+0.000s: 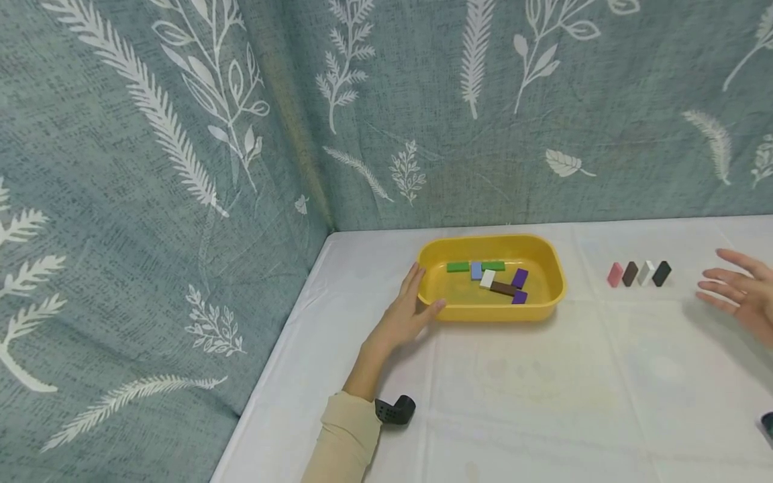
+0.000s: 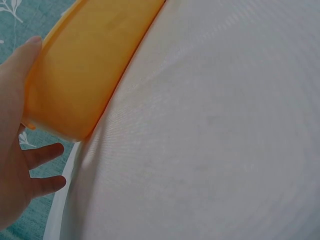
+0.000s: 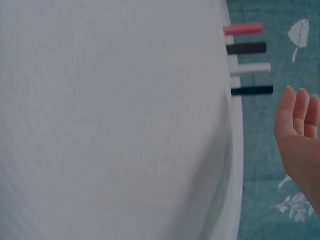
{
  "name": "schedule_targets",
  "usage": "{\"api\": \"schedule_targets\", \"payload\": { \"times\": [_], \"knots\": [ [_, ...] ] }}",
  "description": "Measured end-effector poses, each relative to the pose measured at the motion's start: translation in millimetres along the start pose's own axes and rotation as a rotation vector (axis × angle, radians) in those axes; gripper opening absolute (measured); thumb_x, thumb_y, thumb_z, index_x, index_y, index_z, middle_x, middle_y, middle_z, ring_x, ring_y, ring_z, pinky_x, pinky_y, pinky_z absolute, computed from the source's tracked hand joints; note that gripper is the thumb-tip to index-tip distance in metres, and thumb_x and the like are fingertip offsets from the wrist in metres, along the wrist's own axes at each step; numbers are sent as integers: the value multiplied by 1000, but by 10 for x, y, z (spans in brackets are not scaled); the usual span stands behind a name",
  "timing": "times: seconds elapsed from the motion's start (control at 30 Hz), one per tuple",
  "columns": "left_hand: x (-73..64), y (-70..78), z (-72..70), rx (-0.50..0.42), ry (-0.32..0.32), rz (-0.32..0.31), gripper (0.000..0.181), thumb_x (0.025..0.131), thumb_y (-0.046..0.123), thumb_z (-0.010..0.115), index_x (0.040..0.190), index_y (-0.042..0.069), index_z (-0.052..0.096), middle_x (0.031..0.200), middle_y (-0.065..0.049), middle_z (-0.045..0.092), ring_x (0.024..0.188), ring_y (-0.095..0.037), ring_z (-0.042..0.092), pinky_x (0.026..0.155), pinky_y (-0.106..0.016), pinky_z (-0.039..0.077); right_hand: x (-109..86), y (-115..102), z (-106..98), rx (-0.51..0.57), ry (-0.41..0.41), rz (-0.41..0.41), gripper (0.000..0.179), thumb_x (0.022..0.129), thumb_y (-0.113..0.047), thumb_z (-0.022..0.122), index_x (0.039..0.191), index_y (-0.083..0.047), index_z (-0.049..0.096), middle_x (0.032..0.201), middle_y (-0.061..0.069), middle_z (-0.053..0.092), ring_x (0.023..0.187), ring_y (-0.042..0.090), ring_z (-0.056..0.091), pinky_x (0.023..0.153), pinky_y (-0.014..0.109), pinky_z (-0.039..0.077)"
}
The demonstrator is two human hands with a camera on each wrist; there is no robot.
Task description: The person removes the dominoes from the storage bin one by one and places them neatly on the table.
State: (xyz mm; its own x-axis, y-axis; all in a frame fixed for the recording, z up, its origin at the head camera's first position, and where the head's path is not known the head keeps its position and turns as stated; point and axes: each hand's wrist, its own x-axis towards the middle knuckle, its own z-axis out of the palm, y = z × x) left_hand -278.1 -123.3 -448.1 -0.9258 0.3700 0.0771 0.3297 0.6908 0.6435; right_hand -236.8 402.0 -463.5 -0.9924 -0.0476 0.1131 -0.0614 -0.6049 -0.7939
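In the head view a yellow plastic tray (image 1: 492,312) stands on the white cloth, holding several small coloured blocks. At its left end my left hand (image 1: 403,315) touches the corner, thumb at the front rim and fingers along the side. The left wrist view shows this hand (image 2: 15,135) with spread, fairly straight fingers against the tray wall (image 2: 82,75). To the right, pink (image 1: 614,274), brown (image 1: 630,274), white (image 1: 645,273) and black (image 1: 661,274) blocks stand upright in a row. My right hand (image 1: 745,292) hovers beside the black one, fingers extended and holding nothing.
Inside the tray lie green (image 1: 457,267), blue (image 1: 476,271), white (image 1: 488,279), brown (image 1: 504,288) and purple (image 1: 519,278) blocks. Green leaf-patterned curtain (image 1: 423,100) hangs behind and at the left of the white-covered table (image 1: 513,389).
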Motion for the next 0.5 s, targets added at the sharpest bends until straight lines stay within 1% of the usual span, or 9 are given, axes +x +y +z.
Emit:
{"api": "schedule_targets", "payload": {
  "times": [0.03,0.1,0.2,0.27,0.3,0.43,0.47,0.5],
  "knots": [
    [0,1,-1,-2,-2,-3,87,93,62,45,154,12,9,160,-2,-2,141,-30,17,107,-52,25,-17,7,30,24,-14,9,36,101,3,35,121,-19,57,98,8,65,87,22,66,70,31,54],
    [-3,7,-5,-7,-5,-8,87,93,62,45,154,12,9,160,0,-3,141,-30,17,107,-53,25,-46,21,111,35,-29,33,37,102,2,34,121,-18,57,100,8,64,89,22,65,72,32,54],
    [-4,10,-7,-5,-3,-7,87,93,62,45,154,12,9,160,-1,-2,141,-31,18,107,-54,25,-73,45,253,9,-64,76,37,103,0,31,122,-19,56,102,8,64,92,20,64,74,32,54],
    [-5,11,-9,-2,-1,-6,87,93,62,44,154,12,10,160,-2,-2,141,-31,18,107,-53,25,-77,59,368,24,-89,114,36,103,-1,31,122,-18,56,103,8,63,94,20,63,77,32,53],
    [-5,10,-9,0,-1,-7,87,92,62,44,154,12,10,160,-3,-2,141,-31,18,107,-53,25,-74,70,428,46,-112,130,36,103,-1,30,122,-17,55,104,9,62,96,21,62,79,33,53],
    [-8,12,-11,-2,-4,-13,88,92,64,44,154,12,10,160,-2,-2,141,-30,18,107,-53,25,-47,121,662,235,-266,202,39,105,-4,22,129,-9,53,114,15,58,108,28,58,90,40,48],
    [-9,14,-11,-3,-4,-13,88,92,64,43,154,12,10,160,-2,-2,141,-31,18,107,-53,25,-35,135,721,271,-298,222,40,105,-5,20,130,-7,52,117,16,57,110,30,57,93,41,47],
    [-9,14,-11,-5,-5,-14,88,92,65,43,154,12,10,160,-2,-2,141,-31,18,107,-54,25,-24,148,779,283,-322,241,41,105,-6,19,131,-7,51,119,16,56,112,30,56,94,42,46]
  ]
}}
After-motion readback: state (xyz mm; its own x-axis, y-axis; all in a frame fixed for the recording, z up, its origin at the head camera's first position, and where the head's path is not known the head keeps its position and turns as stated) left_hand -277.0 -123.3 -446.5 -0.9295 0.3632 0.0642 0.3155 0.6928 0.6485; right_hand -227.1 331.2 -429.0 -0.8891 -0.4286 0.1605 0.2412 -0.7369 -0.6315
